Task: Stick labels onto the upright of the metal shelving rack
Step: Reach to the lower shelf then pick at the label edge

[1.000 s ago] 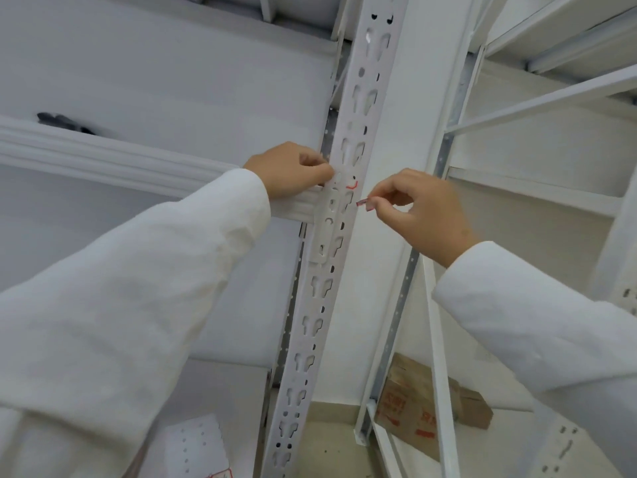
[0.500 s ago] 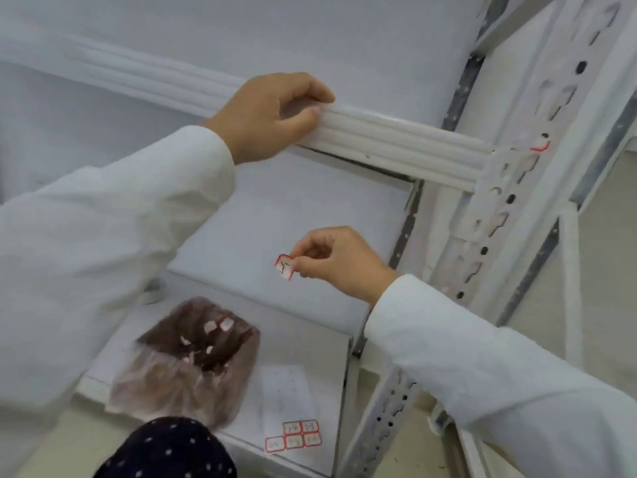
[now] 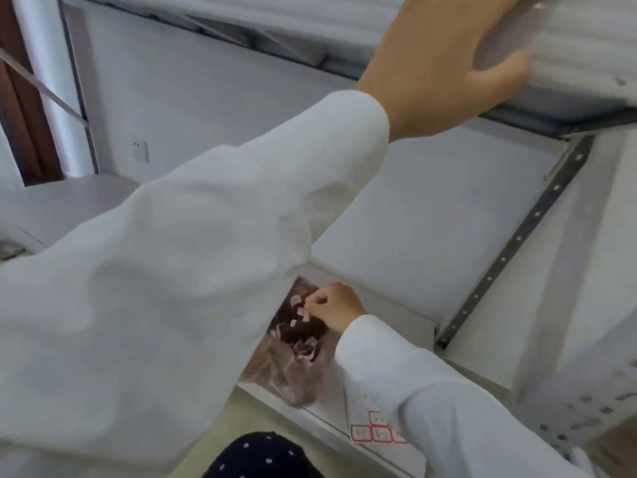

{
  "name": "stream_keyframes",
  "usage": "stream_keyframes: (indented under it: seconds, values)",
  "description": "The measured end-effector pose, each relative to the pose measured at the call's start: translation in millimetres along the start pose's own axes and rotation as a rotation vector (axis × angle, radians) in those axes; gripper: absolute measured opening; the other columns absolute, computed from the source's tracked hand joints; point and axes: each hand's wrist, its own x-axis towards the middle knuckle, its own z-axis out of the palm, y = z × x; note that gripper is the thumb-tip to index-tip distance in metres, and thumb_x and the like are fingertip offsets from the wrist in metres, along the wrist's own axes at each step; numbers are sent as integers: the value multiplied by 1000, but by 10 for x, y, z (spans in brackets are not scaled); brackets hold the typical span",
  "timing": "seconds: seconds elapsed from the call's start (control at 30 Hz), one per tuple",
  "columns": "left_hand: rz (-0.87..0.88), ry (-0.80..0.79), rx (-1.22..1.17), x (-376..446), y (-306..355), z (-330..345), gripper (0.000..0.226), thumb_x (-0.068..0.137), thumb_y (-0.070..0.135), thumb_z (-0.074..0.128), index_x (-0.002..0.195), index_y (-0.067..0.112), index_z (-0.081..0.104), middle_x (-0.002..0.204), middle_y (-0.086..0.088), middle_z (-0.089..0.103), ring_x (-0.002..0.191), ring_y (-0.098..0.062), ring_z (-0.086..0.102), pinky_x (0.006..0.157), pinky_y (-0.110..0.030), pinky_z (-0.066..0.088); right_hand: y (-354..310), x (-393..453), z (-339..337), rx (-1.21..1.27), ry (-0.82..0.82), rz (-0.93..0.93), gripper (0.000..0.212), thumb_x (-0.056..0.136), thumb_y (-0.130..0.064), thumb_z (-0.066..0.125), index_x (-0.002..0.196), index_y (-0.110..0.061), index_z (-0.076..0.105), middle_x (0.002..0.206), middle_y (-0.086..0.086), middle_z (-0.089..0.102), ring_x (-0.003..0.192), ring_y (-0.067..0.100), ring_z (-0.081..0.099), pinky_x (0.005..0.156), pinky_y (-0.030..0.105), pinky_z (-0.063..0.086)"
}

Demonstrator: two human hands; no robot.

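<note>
My left hand (image 3: 444,63) grips the ribbed white shelf beam (image 3: 582,53) at the top right, thumb under its edge. My right hand (image 3: 336,310) is low on the lower shelf (image 3: 396,326), fingers pinched on a small red-edged label piece (image 3: 305,313) over a brown plastic bag (image 3: 293,360) holding several paper scraps. A sheet of red-bordered labels (image 3: 377,432) lies on that shelf by my right sleeve. The perforated white upright (image 3: 586,408) shows only at the lower right, blurred.
A dark perforated brace (image 3: 510,243) runs diagonally at the right. The white back panel (image 3: 206,98) fills the rear, with a wall socket (image 3: 140,151) and a brown door frame (image 3: 20,108) at the left. Dark dotted fabric (image 3: 262,457) sits at the bottom.
The view dropped from the upright to the lower shelf. My right hand moved down from mid-air to the brown bag with the small label piece. My left hand stays on the beam.
</note>
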Motion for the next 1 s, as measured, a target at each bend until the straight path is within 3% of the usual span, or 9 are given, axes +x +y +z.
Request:
stream_keyframes:
  seconds: [0.07,0.17,0.43,0.57,0.67,0.77,0.87,1.0]
  values:
    - [5,81,12,-11,-4,49,49,77,32,45,113,4,66,104,-6,70,97,-23,63,84,-28,44,20,29,38,-34,-3,37,36,76,-11,60,42,-18,61,63,0,67,62,20,59,59,25,44]
    - [0,138,22,-23,16,83,47,76,32,46,109,5,67,99,-4,70,92,-21,63,80,-24,40,11,35,63,-91,-3,66,39,75,-8,60,40,-20,48,52,-5,50,60,18,49,61,22,37]
    - [39,172,29,-45,52,67,49,76,31,47,116,9,65,108,0,68,102,-20,60,88,-23,37,-19,4,-36,-154,1,38,32,72,-19,69,51,-25,47,75,-4,63,81,22,64,68,28,45]
    - [59,178,17,-32,100,82,44,75,24,50,114,10,64,109,2,67,104,-15,58,97,-25,33,-165,-211,-416,-254,36,-20,36,80,-29,61,51,-25,41,61,-6,51,61,17,49,59,26,37]
    - [-46,241,-19,-22,206,142,38,74,22,50,105,11,67,101,3,68,99,-13,58,101,-28,31,-293,-470,-801,-341,86,-105,37,85,-26,56,52,-20,39,57,-6,44,53,15,42,54,28,32]
    - [-151,270,-36,15,286,154,33,75,22,48,99,12,69,95,4,69,94,-14,57,95,-21,30,-344,-825,-1175,-490,138,-242,13,87,-24,54,77,-17,59,87,0,61,77,22,57,66,28,40]
    - [-237,242,-22,62,328,119,32,78,25,46,97,14,70,94,1,70,94,-22,59,91,-13,27,-269,-1269,-1535,-640,232,-379,15,89,-25,49,92,-19,62,102,-1,62,88,22,59,68,29,40]
    - [-335,259,33,185,539,126,35,79,33,41,85,14,70,80,-3,70,80,-27,60,84,-29,36,-92,-1890,-2105,-694,402,-516,16,89,-26,48,89,-20,63,91,-5,64,79,17,62,67,33,49]
